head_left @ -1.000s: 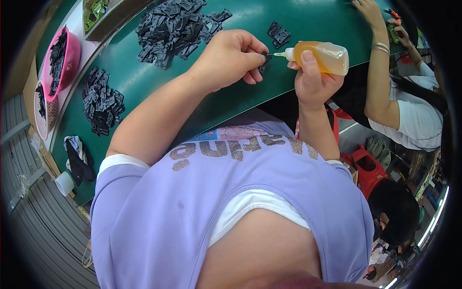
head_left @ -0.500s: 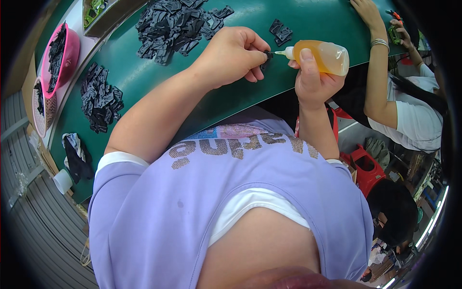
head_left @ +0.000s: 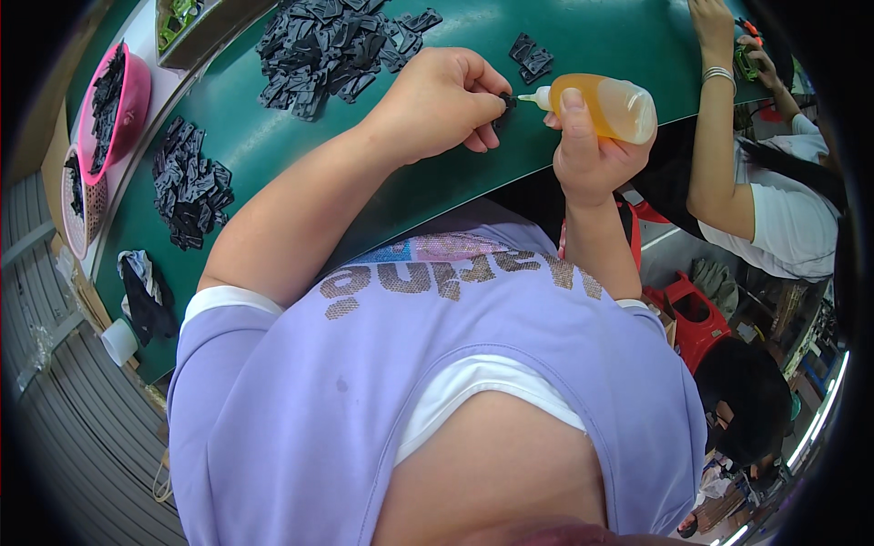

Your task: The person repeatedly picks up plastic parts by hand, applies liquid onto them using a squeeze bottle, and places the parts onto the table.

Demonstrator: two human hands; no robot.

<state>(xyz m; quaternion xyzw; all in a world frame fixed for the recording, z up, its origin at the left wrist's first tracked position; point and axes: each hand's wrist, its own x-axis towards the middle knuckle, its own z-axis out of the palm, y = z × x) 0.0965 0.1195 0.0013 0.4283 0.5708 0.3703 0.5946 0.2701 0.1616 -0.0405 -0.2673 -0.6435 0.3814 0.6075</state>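
Closest to the camera, below both hands, is the person's lilac shirt (head_left: 437,382), and the two bare forearms go up from it to the green table (head_left: 401,196). At the table's near edge the left hand (head_left: 442,105) is closed in a loose fist, and its fingertips (head_left: 496,96) pinch a small black part (head_left: 507,102); most of this part is hidden by the fingers. Just to the right of it, the right hand (head_left: 587,150) is wrapped around a soft bottle of yellow-orange liquid (head_left: 605,105), with the thumb pressed on the side of the bottle. The bottle lies almost flat, and its white nozzle (head_left: 537,96) points left and meets the black part, so the two hands are nearly touching.

A little beyond the hands, two or three more black parts (head_left: 531,56) lie together on the table. Further up and to the left of the left hand there is a big heap of black parts (head_left: 337,41), and far to the left a smaller heap (head_left: 189,182). Past that, at the far left edge, a pink basket (head_left: 127,100) also contains black pieces.

Far to the right of the right hand, another person's arm (head_left: 715,136) with a bracelet reaches to the same table.
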